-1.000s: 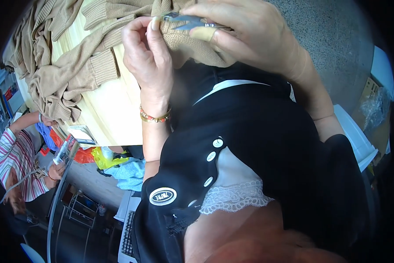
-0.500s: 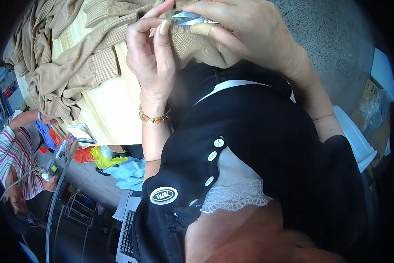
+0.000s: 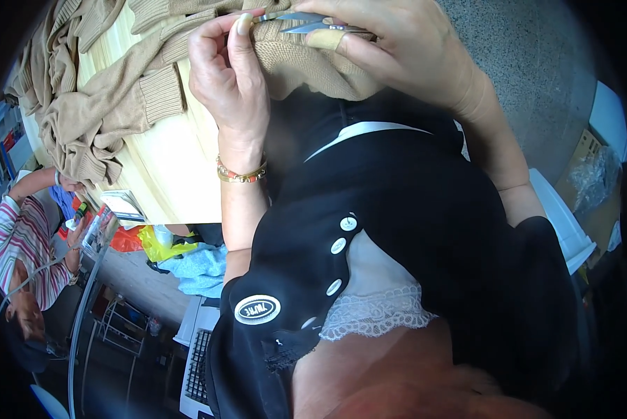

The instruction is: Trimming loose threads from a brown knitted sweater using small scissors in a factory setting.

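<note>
My right hand (image 3: 404, 52), with a tan bandage or finger cover on its thumb, grips small metal thread snips (image 3: 306, 26). Their blades are apart and point left toward my left hand (image 3: 228, 77). Thumb and forefinger of that left hand pinch close to the blade tips. What they hold is too small to make out, perhaps an edge or thread of the garment. Below the snips, a tan knitted garment (image 3: 296, 66) bunches up against my lap. Its upper part is cut off by the picture's edge.
More tan knitwear (image 3: 111, 112) lies heaped on the pale wooden table (image 3: 167, 167). A small booklet or box (image 3: 123, 206) rests at the table's edge. Another person in a striped top (image 3: 31, 237) is at the left. A white plastic bin (image 3: 561, 216) stands on the right.
My left hand has shifted a little left and up, away from the snips. The snips' blades show more fully and spread apart. The other person's lower hand has moved up.
</note>
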A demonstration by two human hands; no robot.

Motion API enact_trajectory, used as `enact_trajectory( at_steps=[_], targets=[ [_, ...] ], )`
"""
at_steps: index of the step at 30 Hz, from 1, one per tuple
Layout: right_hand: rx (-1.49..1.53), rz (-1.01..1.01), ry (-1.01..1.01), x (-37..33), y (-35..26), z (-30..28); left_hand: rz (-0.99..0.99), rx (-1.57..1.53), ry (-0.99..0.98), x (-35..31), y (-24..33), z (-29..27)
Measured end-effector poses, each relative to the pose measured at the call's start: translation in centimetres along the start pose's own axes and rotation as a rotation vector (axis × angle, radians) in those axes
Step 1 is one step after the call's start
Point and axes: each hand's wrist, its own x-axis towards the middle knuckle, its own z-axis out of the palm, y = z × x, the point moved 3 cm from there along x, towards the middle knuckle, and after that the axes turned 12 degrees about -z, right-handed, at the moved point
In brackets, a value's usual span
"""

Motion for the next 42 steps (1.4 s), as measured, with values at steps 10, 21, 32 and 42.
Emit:
enact_trajectory(
  at_steps=[10,21,32,42],
  targets=[
    [-0.149,0.098,-0.125,1.9,-0.9,0.0,0.018,0.088,0.1,0.1,0.0,0.1],
    [-0.044,0.287,-0.143,2.6,-0.9,0.0,0.003,0.019,0.078,0.1,0.6,0.6],
    [-0.098,0.306,-0.193,1.8,-0.2,0.7,-0.086,-0.154,0.029,-0.1,0.7,1.7],
    [-0.05,0.268,-0.086,1.8,-0.4,0.0,-0.07,-0.147,-0.009,-0.5,0.9,2.0]
  ],
)
